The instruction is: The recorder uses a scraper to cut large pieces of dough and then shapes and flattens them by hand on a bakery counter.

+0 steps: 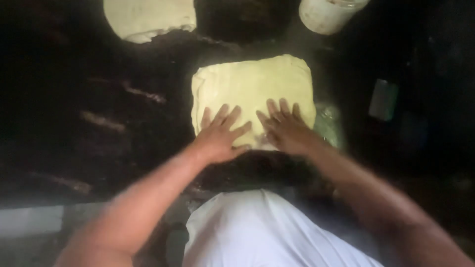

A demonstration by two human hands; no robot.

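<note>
A pale yellow, roughly square slab of dough [252, 84] lies flat on a dark work surface [99, 99]. My left hand [220, 133] rests palm down on its near left part, fingers spread. Beside it, my right hand [284, 127] presses flat on the near right part, fingers apart and pointing away from me. Both hands touch the dough and grip nothing. The near edge of the dough is hidden under my hands.
A second pale piece of dough [148, 17] lies at the far left. A white round container [329, 14] stands at the far right. A small grey-green object [383, 99] sits on the dark area to the right. My white garment [267, 232] fills the bottom.
</note>
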